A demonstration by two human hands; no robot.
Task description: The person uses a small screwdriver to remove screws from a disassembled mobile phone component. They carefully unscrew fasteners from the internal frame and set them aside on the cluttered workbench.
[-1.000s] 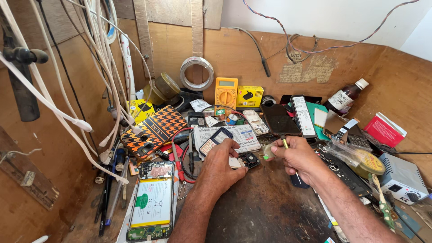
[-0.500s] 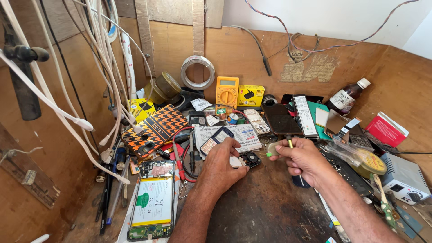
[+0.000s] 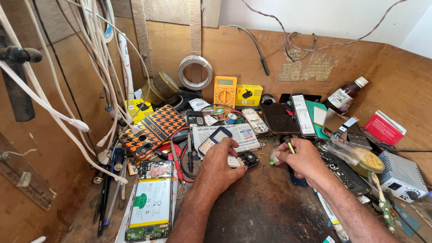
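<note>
My left hand rests on the workbench and pinches a small black camera module part with a white piece beside it. My right hand is closed around a thin tool with a yellow-green handle, its tip pointing toward that small part. A small keypad phone lies on a printed paper just above my left hand. An opened smartphone with a bare battery lies at the lower left.
An orange patterned phone case, a yellow multimeter, a tape roll and a brown bottle crowd the back. White cables hang at left. A white box device sits at right.
My right hand has shifted slightly with the tool, its handle tilting a little. My left hand stays on the small part.
</note>
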